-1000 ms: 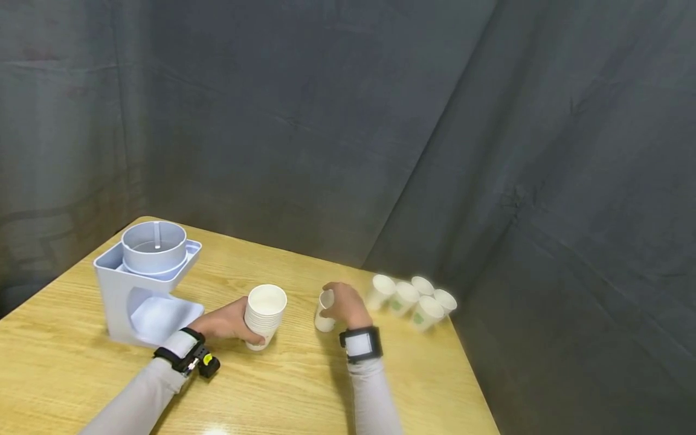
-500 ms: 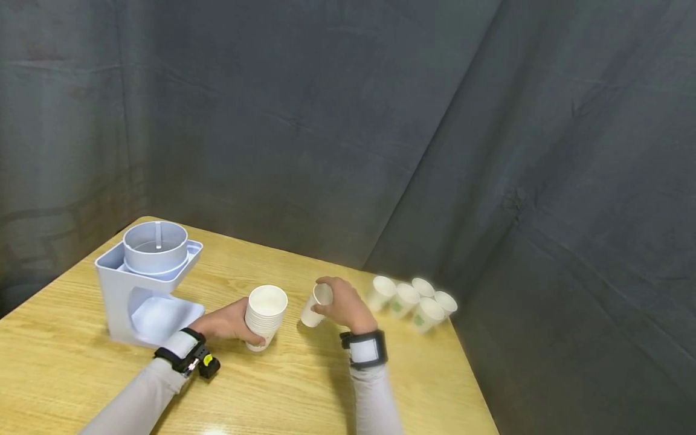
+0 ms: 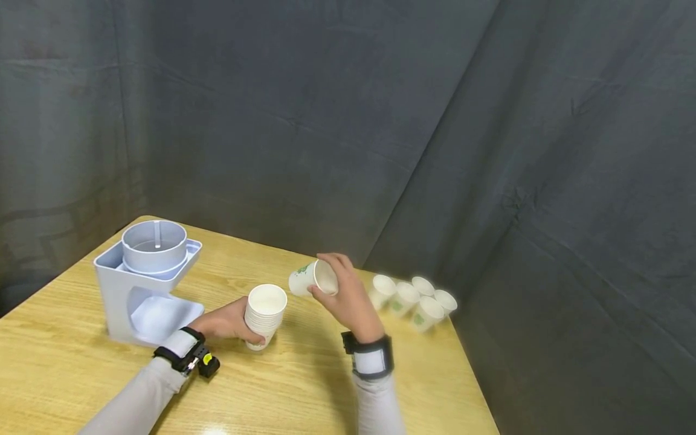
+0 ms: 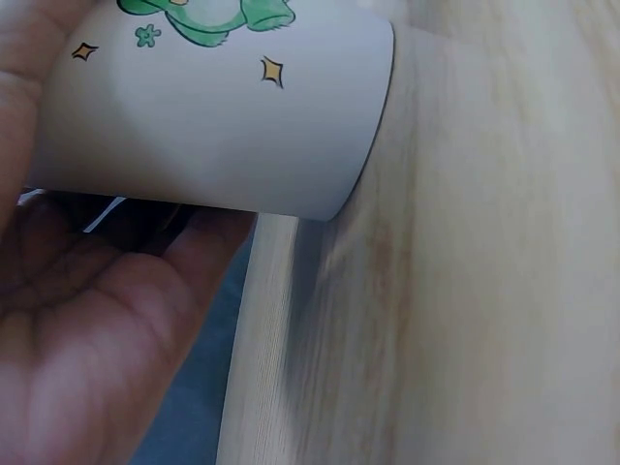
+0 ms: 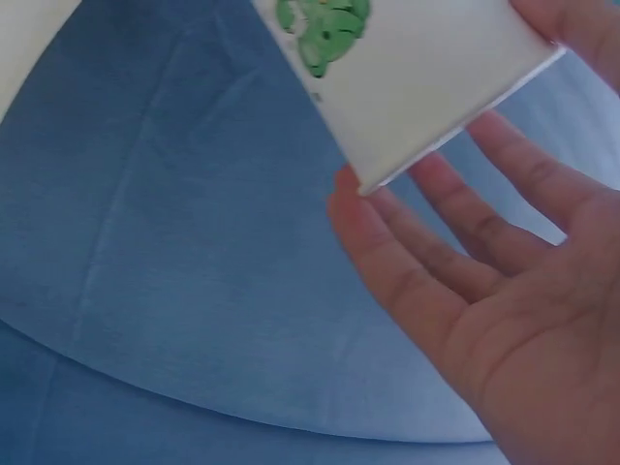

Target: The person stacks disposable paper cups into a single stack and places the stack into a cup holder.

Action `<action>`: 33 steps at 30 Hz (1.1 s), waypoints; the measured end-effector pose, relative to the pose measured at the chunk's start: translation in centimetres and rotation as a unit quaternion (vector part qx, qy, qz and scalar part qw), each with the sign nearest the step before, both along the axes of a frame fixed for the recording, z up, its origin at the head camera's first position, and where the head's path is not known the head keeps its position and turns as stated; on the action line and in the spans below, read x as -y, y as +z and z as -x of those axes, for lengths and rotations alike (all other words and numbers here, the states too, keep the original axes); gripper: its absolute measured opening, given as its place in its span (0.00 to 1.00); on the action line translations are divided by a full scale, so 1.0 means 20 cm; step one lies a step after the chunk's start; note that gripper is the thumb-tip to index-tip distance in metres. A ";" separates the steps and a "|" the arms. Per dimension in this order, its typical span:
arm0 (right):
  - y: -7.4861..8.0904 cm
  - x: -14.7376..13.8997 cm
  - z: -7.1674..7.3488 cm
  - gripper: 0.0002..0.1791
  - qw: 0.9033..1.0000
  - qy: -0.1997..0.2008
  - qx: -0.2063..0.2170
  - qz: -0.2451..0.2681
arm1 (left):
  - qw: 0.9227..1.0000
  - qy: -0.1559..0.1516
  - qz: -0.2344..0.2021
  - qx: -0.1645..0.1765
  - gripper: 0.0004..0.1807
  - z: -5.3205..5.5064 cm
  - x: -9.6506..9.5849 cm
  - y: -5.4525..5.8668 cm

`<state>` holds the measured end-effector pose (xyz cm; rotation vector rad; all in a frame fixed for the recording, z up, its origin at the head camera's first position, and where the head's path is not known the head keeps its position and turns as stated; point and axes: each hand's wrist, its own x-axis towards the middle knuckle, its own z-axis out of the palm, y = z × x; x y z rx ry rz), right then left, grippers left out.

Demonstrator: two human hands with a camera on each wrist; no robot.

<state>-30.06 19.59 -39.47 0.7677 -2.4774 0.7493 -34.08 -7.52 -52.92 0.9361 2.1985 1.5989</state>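
Observation:
My left hand (image 3: 231, 320) grips a stack of white paper cups (image 3: 265, 315) that stands upright, mouths up. In the left wrist view the lowest cup (image 4: 223, 116) shows a green cartoon print, its base close to the wooden table. My right hand (image 3: 348, 296) pinches a single paper cup (image 3: 302, 280) by its rim, fingers on one side and thumb on the other. This cup is tipped on its side above the table, base pointing left and mouth toward my palm. Green print shows on its wall (image 5: 417, 77) in the right wrist view.
A pale blue-grey plastic stand (image 3: 116, 296) with a round open holder (image 3: 154, 248) on top is at the left. Several paper cups (image 3: 403, 297), looking blurred, stand grouped at the right edge of the table (image 3: 261, 399). Dark cloth (image 3: 283, 133) hangs behind.
My right hand has lifted the single cup off the table and tilted it from nearly upright to lying sideways. The left hand and its stack have stayed in place.

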 end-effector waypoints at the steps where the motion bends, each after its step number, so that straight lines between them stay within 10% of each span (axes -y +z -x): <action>1: 0.01 0.00 -0.01 0.34 1.000 0.005 -0.007 0.005 | 1.000 -0.002 -0.001 0.000 0.44 0.00 0.00 0.00; 21: -0.01 0.16 -0.07 0.33 0.992 0.123 -0.004 -0.004 | 1.000 -0.017 0.001 -0.011 0.42 0.02 0.00 0.00; 33: -0.05 0.21 -0.07 0.32 0.993 0.114 0.028 -0.029 | 1.000 -0.028 -0.005 -0.008 0.43 0.01 0.00 0.01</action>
